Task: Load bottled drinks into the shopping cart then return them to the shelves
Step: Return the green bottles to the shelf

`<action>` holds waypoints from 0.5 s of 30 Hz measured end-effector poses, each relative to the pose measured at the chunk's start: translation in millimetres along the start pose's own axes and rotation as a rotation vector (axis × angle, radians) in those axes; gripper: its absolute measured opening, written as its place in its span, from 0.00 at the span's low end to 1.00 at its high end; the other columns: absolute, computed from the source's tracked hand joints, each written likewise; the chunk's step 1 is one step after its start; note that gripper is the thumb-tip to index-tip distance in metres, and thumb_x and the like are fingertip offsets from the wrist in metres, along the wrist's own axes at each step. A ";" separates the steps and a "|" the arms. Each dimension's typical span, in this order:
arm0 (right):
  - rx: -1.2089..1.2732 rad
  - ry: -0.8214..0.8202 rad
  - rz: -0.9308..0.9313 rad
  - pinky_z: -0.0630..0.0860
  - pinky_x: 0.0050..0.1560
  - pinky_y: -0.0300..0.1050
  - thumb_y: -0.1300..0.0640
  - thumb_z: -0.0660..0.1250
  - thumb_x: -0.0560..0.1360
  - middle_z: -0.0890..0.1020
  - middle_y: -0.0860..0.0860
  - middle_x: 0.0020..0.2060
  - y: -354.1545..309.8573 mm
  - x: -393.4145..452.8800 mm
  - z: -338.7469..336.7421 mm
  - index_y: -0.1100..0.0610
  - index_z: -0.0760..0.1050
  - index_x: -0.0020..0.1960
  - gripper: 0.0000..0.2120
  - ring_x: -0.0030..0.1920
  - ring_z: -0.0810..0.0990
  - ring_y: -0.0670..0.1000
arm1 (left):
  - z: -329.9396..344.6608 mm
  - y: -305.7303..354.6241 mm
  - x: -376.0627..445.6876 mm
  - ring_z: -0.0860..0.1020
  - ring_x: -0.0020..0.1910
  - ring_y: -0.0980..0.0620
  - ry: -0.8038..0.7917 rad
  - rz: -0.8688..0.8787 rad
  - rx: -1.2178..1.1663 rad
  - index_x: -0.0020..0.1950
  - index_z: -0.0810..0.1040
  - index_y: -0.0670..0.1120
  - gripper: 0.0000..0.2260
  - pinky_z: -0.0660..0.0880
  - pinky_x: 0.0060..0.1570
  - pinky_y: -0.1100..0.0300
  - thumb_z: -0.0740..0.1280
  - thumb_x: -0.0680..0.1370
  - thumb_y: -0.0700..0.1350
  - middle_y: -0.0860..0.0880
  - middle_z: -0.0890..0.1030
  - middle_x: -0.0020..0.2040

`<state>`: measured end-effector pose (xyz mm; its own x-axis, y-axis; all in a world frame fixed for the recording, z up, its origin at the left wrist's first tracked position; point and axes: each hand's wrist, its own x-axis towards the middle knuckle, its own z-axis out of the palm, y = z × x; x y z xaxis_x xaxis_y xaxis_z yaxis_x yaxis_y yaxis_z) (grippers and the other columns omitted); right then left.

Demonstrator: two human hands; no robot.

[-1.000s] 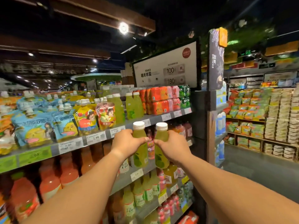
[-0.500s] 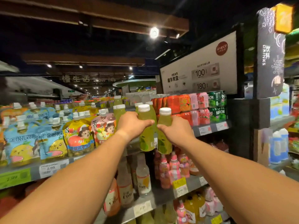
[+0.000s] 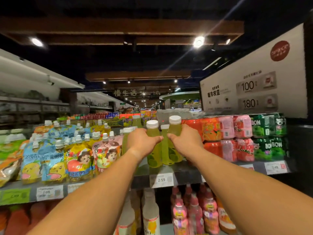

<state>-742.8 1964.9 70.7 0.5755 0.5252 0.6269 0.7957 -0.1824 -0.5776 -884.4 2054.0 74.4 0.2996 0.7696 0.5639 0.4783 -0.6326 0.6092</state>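
Observation:
My left hand (image 3: 142,141) grips a green juice bottle with a white cap (image 3: 153,131) around its upper body. My right hand (image 3: 185,141) grips a second green bottle (image 3: 175,126) the same way. Both bottles stand upright side by side at the top shelf (image 3: 184,170), their bases at or just above its surface. A third green bottle (image 3: 165,145) shows between them, further back. More green bottles (image 3: 126,138) stand just left of my left hand. No shopping cart is in view.
Colourful spouted drink pouches (image 3: 76,158) fill the shelf's left side. Stacked orange, pink and green cans (image 3: 237,138) fill the right. Price tags (image 3: 161,180) line the shelf edge. Pink and pale bottles (image 3: 194,212) stand on the shelf below. A white sign (image 3: 254,85) rises at right.
Both hands have carried the two green bottles up and forward onto the top shelf, among the other green bottles. The view has moved closer to the shelf.

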 end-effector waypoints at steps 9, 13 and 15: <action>-0.050 -0.174 -0.030 0.78 0.51 0.50 0.39 0.67 0.73 0.82 0.56 0.55 18.2 15.0 26.4 0.57 0.76 0.60 0.25 0.54 0.80 0.59 | 19.1 0.3 11.1 0.75 0.29 0.53 -0.029 -0.088 0.130 0.33 0.75 0.46 0.25 0.65 0.26 0.60 0.74 0.65 0.68 0.52 0.76 0.30; -0.082 -0.262 -0.022 0.76 0.46 0.46 0.38 0.65 0.75 0.83 0.57 0.52 19.3 25.1 29.7 0.59 0.78 0.57 0.25 0.51 0.80 0.59 | 21.1 -4.5 21.3 0.70 0.24 0.54 -0.098 -0.171 0.052 0.30 0.69 0.47 0.25 0.63 0.24 0.62 0.75 0.67 0.65 0.53 0.70 0.24; -0.079 -0.258 -0.020 0.73 0.44 0.45 0.37 0.64 0.75 0.82 0.57 0.52 20.8 24.7 34.8 0.60 0.77 0.57 0.26 0.51 0.80 0.59 | 24.5 -11.7 20.7 0.72 0.27 0.54 -0.121 -0.181 0.001 0.31 0.71 0.47 0.25 0.66 0.27 0.60 0.74 0.67 0.66 0.50 0.74 0.27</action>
<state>-718.6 2003.0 56.0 0.5004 0.7218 0.4782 0.8244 -0.2285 -0.5178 -863.5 2079.5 65.3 0.3057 0.8755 0.3742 0.5340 -0.4830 0.6939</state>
